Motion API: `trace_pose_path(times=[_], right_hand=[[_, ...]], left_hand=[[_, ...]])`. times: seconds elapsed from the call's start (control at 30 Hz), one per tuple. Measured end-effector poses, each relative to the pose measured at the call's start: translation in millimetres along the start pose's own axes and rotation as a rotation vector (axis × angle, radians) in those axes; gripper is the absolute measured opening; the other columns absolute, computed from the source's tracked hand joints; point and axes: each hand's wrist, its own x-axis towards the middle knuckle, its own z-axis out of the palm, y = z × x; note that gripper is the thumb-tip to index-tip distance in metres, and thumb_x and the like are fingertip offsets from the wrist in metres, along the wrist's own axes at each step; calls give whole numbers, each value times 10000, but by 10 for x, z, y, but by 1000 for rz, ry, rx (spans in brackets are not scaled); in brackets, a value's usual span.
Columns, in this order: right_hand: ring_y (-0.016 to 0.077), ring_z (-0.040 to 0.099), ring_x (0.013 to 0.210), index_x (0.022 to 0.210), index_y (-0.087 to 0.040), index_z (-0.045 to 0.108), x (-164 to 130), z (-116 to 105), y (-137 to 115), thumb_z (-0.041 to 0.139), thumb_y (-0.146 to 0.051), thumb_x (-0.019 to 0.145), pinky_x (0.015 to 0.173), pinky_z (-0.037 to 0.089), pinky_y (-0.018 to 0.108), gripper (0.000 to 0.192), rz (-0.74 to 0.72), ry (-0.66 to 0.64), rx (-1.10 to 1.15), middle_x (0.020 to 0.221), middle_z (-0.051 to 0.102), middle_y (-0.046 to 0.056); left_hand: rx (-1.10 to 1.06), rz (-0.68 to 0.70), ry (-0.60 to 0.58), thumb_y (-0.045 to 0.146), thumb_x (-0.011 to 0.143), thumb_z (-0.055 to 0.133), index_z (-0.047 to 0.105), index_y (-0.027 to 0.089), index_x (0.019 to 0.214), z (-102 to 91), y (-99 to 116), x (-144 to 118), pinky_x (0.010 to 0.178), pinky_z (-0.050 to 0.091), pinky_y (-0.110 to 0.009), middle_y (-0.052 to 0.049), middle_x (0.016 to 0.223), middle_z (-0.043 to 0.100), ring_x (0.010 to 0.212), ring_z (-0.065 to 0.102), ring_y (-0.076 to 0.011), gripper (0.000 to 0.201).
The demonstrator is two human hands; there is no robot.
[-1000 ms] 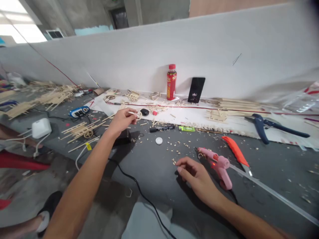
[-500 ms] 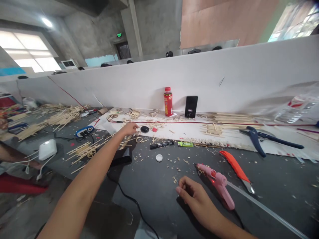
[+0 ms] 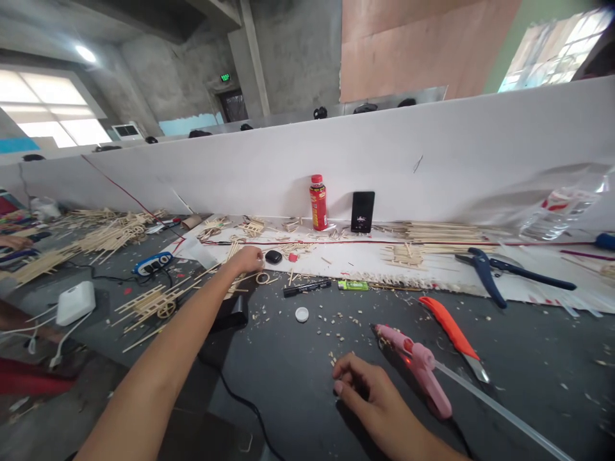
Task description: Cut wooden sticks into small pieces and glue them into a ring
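Left arm stretched forward across counter (image 3: 298,371), left hand (image 3: 247,259) palm down, fingers curled over wooden sticks (image 3: 240,282); grip state cannot be told. Small wooden ring (image 3: 262,278) lies just beside hand, black earbud case (image 3: 273,257) near. Right hand (image 3: 365,390) rests on counter, fingers loosely bent, grasping nothing, pink glue gun (image 3: 416,368) just beside.

Matt dark grey counter (image 3: 298,378) strewn with pale wood chips; glossy pink plastic glue gun (image 3: 419,368); smooth orange plastic knife handle (image 3: 449,326); thin raw wooden sticks (image 3: 439,230) on white matt paper sheet (image 3: 365,259); shiny red plastic bottle (image 3: 318,203); glossy black phone (image 3: 362,211)
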Motion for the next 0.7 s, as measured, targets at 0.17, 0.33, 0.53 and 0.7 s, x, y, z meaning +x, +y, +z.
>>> trace_pose_path(times=[0.17, 0.33, 0.53, 0.7], right_hand=[[172, 505, 736, 928, -209, 614, 4, -12, -32, 547, -428, 980, 671, 357, 285, 235, 7, -2, -29, 766, 544, -14], [170, 501, 733, 876, -215, 603, 11, -23, -57, 546, -412, 976, 671, 367, 283, 228, 10, -18, -69, 748, 532, -13], [142, 457, 669, 766, -217, 528, 55, 31, 93, 561, -425, 977, 629, 345, 275, 299, -5, -64, -144, 678, 479, -36], [112, 537, 606, 727, -177, 602, 140, 85, 150, 659, -444, 1008, 624, 482, 265, 391, -16, -181, -244, 679, 567, -39]], left_hand=[[-81, -26, 124, 372, 1028, 680, 646, 175, 1340, -400, 11, -145, 978, 604, -486, -120, 1360, 658, 1162, 683, -267, 370], [-239, 76, 191, 353, 989, 721, 669, 173, 1288, -455, 279, -952, 1013, 576, -496, -103, 1288, 696, 1137, 690, -260, 353], [-370, 241, 87, 247, 837, 728, 758, 340, 1208, 519, 811, -2101, 1071, 572, -384, -28, 1305, 743, 1192, 714, -254, 384], [-408, 193, 132, 399, 926, 685, 663, 319, 1467, 1107, 772, -2287, 1209, 493, -484, -100, 1485, 673, 1396, 619, -339, 547]])
